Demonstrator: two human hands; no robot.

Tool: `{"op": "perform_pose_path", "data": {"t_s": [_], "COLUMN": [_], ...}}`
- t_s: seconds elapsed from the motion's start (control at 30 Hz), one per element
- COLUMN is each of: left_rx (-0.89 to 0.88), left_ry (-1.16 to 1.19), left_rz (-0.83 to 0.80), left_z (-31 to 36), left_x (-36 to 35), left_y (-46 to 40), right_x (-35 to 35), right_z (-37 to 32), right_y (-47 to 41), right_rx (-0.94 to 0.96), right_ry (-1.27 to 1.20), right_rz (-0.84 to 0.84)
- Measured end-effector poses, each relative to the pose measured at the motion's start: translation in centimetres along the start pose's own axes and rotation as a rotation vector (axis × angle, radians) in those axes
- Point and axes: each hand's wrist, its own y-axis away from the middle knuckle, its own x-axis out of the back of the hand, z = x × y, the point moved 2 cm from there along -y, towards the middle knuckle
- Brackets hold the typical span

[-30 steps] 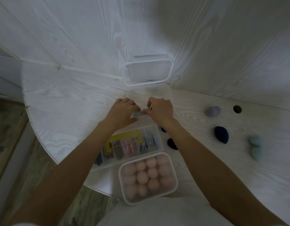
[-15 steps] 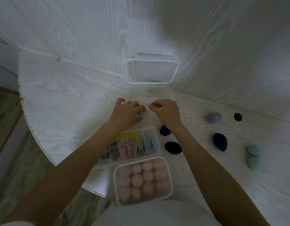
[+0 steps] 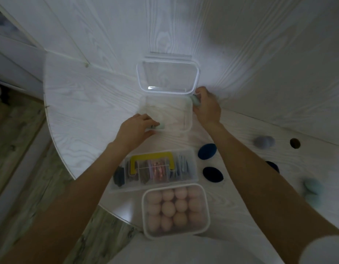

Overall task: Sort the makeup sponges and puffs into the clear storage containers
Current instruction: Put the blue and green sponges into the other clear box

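A clear open container (image 3: pixel 187 119) sits mid-table with its lid (image 3: pixel 167 77) leaning on the wall behind it. My left hand (image 3: pixel 135 128) pinches a pale mint sponge (image 3: pixel 161 126) at the container's front-left corner. At the back-right corner my right hand (image 3: pixel 207 107) holds another mint sponge (image 3: pixel 195 101). Loose sponges lie on the table to the right: two dark blue ones (image 3: pixel 207 151) (image 3: pixel 212 174), a grey-lilac one (image 3: pixel 264 141) and a blurred mint one (image 3: pixel 312 185). Another dark blue sponge (image 3: pixel 273 166) peeks from behind my right forearm.
A closed clear box of several peach sponges (image 3: pixel 175 210) stands at the table's near edge. Behind it is a clear box of flat puffs with a yellow handle (image 3: pixel 153 168). A round hole (image 3: pixel 295 143) is in the tabletop at right. The table's curved edge (image 3: pixel 56 145) drops to the floor at left.
My hands, together in front of the container before, have parted. The left went to its front-left corner and the right to its back-right corner, each with a mint sponge. The camera moved closer.
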Motion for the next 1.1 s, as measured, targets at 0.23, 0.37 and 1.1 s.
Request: {"op": "perform_pose_path", "data": {"t_s": [0.23, 0.37, 1.1], "left_rx": [-0.037, -0.108, -0.351], "left_ry": [0.03, 0.045, -0.169], "left_rz": [-0.046, -0.152, -0.088], "left_z": [0.6, 3.6, 13.8], "left_x": [-0.7, -1.3, -5.0], "left_y": [-0.6, -2.0, -6.1], "right_x": [2.0, 5.5, 7.3], "right_z": [1.2, 1.5, 4.4], "right_y": [2.8, 7.9, 8.0], "right_rx": [-0.213, -0.289, -0.243], "right_ry": [0.044, -0.129, 0.38], "right_rz": [0.111, 0.227, -0.143]}}
